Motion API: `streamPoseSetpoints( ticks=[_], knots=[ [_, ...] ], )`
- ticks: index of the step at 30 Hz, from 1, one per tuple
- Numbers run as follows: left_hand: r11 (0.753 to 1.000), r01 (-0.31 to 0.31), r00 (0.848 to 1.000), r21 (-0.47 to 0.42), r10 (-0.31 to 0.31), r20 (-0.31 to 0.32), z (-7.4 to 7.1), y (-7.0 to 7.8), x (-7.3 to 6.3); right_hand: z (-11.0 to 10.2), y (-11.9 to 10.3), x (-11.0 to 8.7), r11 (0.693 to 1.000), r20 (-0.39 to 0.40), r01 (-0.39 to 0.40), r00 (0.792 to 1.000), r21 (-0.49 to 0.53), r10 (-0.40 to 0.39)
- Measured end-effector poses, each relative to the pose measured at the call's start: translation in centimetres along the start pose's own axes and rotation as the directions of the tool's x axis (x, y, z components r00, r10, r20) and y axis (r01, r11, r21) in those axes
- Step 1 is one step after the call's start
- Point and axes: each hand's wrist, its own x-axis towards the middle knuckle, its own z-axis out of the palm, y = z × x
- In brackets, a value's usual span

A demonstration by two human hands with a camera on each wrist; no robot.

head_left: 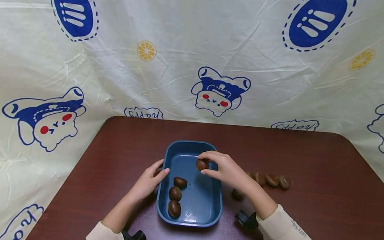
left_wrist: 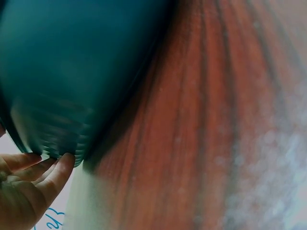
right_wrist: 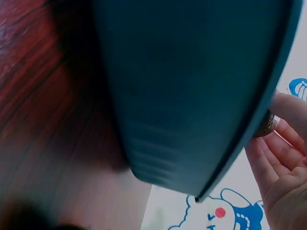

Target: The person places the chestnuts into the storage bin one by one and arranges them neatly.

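Observation:
A blue rectangular tray (head_left: 203, 207) stands on the table. Its left wall is held by my left hand (head_left: 148, 180), thumb at the rim and fingers against the outside. In the left wrist view, the left fingertips (left_wrist: 62, 165) touch the tray's side. My right hand (head_left: 226, 169) pinches a brown chestnut (head_left: 202, 164) between thumb and fingers over the tray's upper right part. The right wrist view shows that chestnut (right_wrist: 266, 125) partly hidden behind the tray wall. Inside the tray, three chestnuts (head_left: 175, 193) lie in a column along the left side.
Several more chestnuts (head_left: 272, 180) lie in a row on the brown table (head_left: 138, 142) to the right, partly behind my right forearm. Another chestnut (head_left: 238, 194) sits just right of the tray. A white printed cloth (head_left: 167, 86) hangs behind the table's far edge.

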Motion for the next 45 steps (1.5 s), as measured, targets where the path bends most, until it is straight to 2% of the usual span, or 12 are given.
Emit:
streamPoseSetpoints(
  ticks=[7,15,21,33,41,45],
  knots=[
    [1.000,-0.005,1.000,0.011,0.005,0.007,0.0,-0.3,0.2,1.1,0.0,1.3,1.000,0.036,0.014,0.999,0.000,-0.014],
    [1.000,-0.009,1.000,-0.014,0.009,-0.010,0.1,-3.4,1.6,2.2,-0.1,2.8,1.000,0.097,0.014,0.995,0.008,-0.015],
    [0.999,-0.025,1.000,-0.022,0.026,0.009,0.2,-3.9,1.9,3.1,0.1,3.7,1.000,0.133,0.012,0.991,0.002,-0.012],
    [0.997,-0.040,0.998,-0.067,0.042,0.036,0.0,-3.5,1.7,5.4,0.5,5.2,1.000,0.203,0.006,0.979,-0.028,0.000],
    [0.997,-0.035,0.998,-0.067,0.038,0.049,-0.2,-1.0,0.7,6.1,0.9,5.7,0.999,0.228,-0.015,0.973,-0.042,0.025],
    [0.998,-0.026,0.998,-0.065,0.029,0.049,-0.1,-0.7,0.4,6.2,1.0,5.8,0.999,0.248,-0.021,0.968,-0.049,0.033]
  ],
)
